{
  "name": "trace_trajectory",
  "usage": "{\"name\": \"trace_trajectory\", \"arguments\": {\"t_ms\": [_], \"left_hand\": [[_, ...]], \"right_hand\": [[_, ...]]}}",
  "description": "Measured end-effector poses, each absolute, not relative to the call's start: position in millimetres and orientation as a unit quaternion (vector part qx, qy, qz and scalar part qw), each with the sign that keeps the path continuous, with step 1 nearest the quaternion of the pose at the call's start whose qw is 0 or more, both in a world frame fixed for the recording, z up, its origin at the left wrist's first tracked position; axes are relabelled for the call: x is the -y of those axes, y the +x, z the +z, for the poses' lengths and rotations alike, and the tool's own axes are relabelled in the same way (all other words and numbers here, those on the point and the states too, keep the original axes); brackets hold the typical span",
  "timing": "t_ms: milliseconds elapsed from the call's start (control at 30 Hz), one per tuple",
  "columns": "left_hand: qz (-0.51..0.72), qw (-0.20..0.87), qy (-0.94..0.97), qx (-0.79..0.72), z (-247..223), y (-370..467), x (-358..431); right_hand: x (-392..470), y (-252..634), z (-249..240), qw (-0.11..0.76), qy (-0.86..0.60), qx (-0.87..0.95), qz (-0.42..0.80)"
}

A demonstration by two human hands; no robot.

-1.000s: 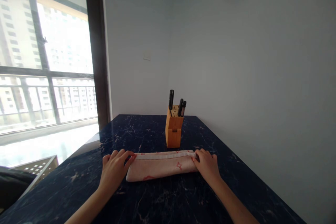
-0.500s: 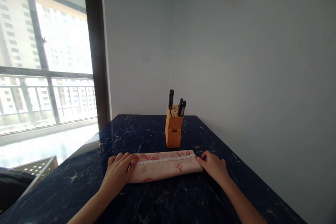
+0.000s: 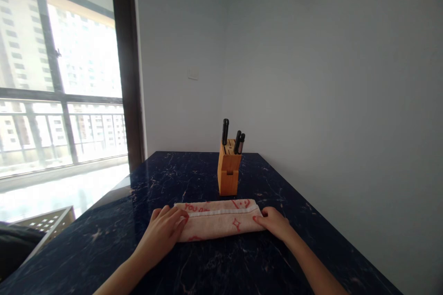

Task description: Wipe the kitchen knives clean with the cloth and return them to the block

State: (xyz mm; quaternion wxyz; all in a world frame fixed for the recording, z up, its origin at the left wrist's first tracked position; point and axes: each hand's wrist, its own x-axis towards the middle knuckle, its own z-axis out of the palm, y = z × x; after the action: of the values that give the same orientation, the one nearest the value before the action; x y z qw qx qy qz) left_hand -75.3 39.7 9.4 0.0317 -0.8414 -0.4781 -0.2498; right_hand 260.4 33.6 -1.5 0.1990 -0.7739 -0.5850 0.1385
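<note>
A pink towel [image 3: 218, 227] with red lettering and drawings lies folded into a long strip on the dark table. My left hand [image 3: 166, 229] is closed on its left end, the thumb and fingertips pressed together at the cloth. At the right end, my right hand [image 3: 275, 223] pinches the towel, thumb on top and the other fingers partly hidden behind the edge. Just beyond the cloth stands a wooden knife block [image 3: 229, 175], with several black-handled knives [image 3: 238, 142] upright in its slots.
The dark blue marbled table [image 3: 187, 173] reaches back to the grey wall [image 3: 328, 101]. To the left are a large window [image 3: 86, 55] and a perforated chair back [image 3: 51, 226], with dark fabric [image 3: 17, 244] beside it.
My left hand has slid a little to the right along the towel. My right hand has shifted left and now holds the towel's right end more fully.
</note>
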Motion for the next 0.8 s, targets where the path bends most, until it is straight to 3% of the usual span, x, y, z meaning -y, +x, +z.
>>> {"name": "trace_trajectory", "arguments": {"t_ms": [367, 600, 800], "left_hand": [[-0.254, 0.034, -0.841, 0.476, 6, -77, -41], [-0.277, 0.033, -0.822, 0.497, 6, -81, -44], [-0.250, 0.050, -0.804, 0.536, 2, -85, -48]], "right_hand": [[-35, 269, 10, 0.281, -0.747, 0.588, 0.129], [-31, 255, 54, 0.316, -0.744, 0.584, 0.077], [-33, 181, 92, 0.233, -0.698, 0.672, -0.088]]}}
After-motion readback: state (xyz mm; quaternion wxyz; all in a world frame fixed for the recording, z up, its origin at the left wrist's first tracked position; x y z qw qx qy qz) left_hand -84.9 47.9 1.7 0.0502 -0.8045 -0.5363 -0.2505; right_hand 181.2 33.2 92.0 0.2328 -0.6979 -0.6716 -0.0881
